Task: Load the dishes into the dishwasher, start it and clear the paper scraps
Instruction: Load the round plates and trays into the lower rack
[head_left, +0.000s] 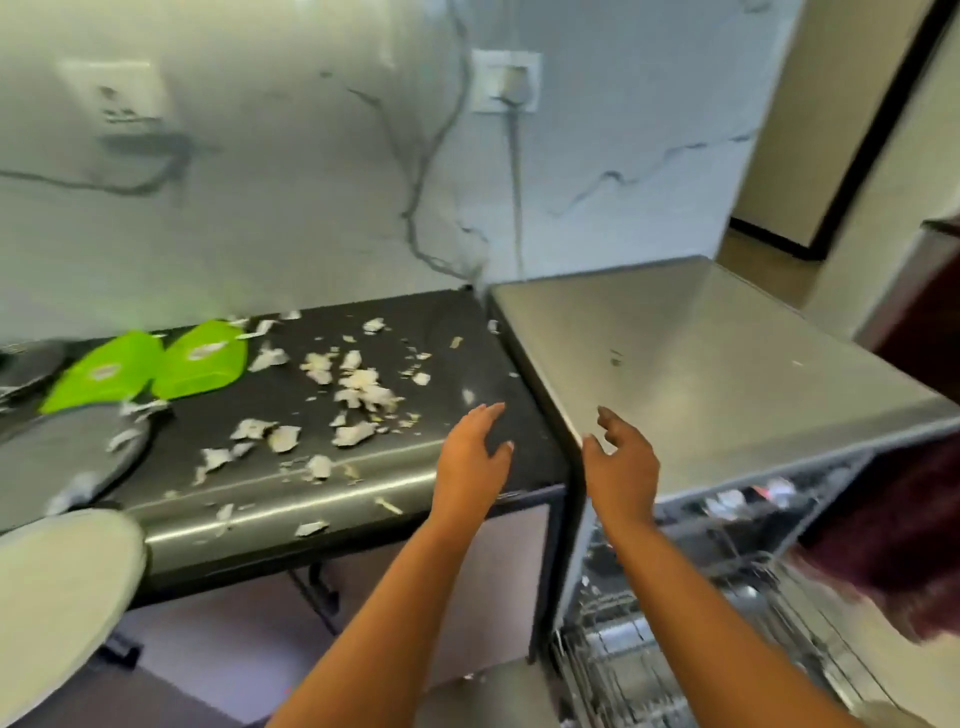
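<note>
**Kitchen worktop (441, 332) covered in paper scraps (358, 384)**

A white wall with grey lines is standing at the back, and a cord (516, 182) is hanging down it from a socket (506, 80) near the top middle. The dark worktop is stretching across the left and middle of the frame. Torn paper scraps are lying all over it, mostly in the middle. Two green dishes (197, 358) are sitting side by side at the left, bottoms up. A grey plate (67, 452) is lying just below them, and a white plate (57, 587) is poking in at the lower left corner.

The dishwasher (701, 364) is standing at the right, touching the end of the worktop. Its door is open, and a wire rack (649, 665) is showing at the bottom right.

The left hand (475, 452) is hovering over the right end of the worktop, close to the scraps. The right hand (621, 462) is hovering by the front left corner of the dishwasher. Both hands are loose, with fingers a little spread, and are holding nothing.
</note>
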